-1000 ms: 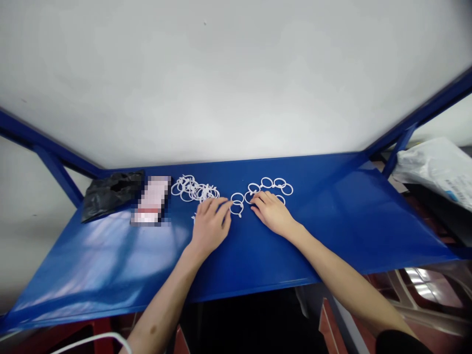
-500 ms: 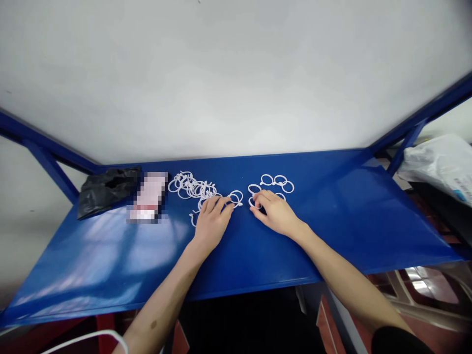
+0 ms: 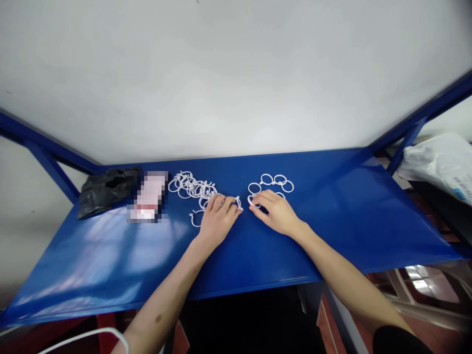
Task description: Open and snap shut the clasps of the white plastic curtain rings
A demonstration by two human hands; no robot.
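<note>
Shelf: I see a wide blue metal shelf. Everything lies on it.
Bag: a crumpled black plastic bag sits far left, with a blurred pink and white pack just beside it.
Hands: the left hand bends its fingers over one small white plastic ring. The right hand lies flatter. I cannot tell if either one pinches.
Heap: the heap of white plastic rings lies just left of the left hand, the nearer one.
Row: the neat row of white rings lies just behind the right hand, touching its fingertips.
</note>
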